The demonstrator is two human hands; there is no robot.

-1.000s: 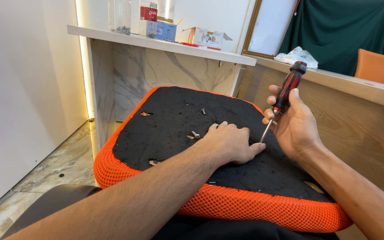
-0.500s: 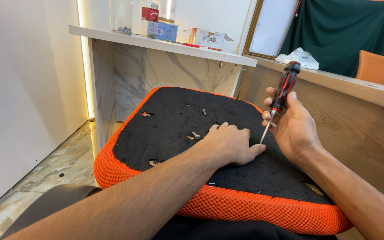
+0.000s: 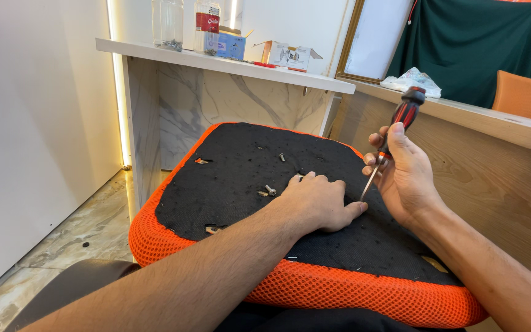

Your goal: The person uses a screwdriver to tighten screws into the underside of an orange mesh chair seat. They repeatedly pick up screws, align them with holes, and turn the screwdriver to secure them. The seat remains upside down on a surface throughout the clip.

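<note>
Black-and-red screwdriver (image 3: 394, 138) gripped in the right hand (image 3: 407, 178); left hand (image 3: 318, 203) pressed flat on the seat cushion (image 3: 228, 178).

We see a seat cushion (image 3: 265, 166) of matt black cloth edged in rough orange mesh, and a screwdriver (image 3: 394, 132) with glossy plastic handle and metal shaft

The left hand (image 3: 318, 203) lies flat on the cushion (image 3: 235, 166); screws (image 3: 270, 190) sit just left of it, the right hand (image 3: 404, 175) with the screwdriver (image 3: 394, 132) just right.
</note>
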